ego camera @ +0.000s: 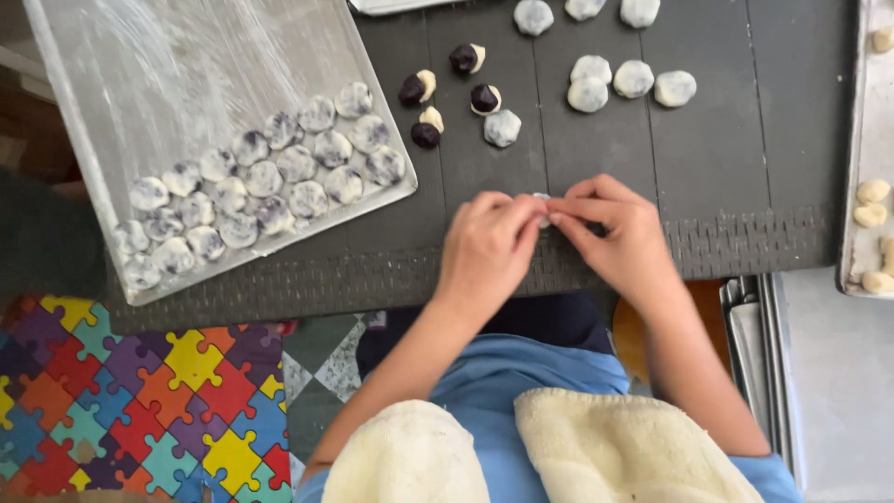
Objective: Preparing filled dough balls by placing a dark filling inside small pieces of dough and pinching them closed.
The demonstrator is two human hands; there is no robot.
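My left hand [486, 250] and my right hand [615, 226] meet over the front edge of a dark slatted table [726, 158]. Together their fingertips pinch a small pale dough piece [542, 198], mostly hidden by the fingers. Just beyond them lie several dark filling balls paired with pale dough lumps [417, 88] and a finished speckled ball [502, 128]. More flattened pale rounds [633, 78] sit further right.
A metal tray [140, 56] lined with plastic film at the left holds several speckled dough balls [279, 177]. Another tray [871, 140] with pale pieces stands at the right edge. A colourful puzzle mat [149, 401] covers the floor at lower left. A cream towel [577, 447] lies on my lap.
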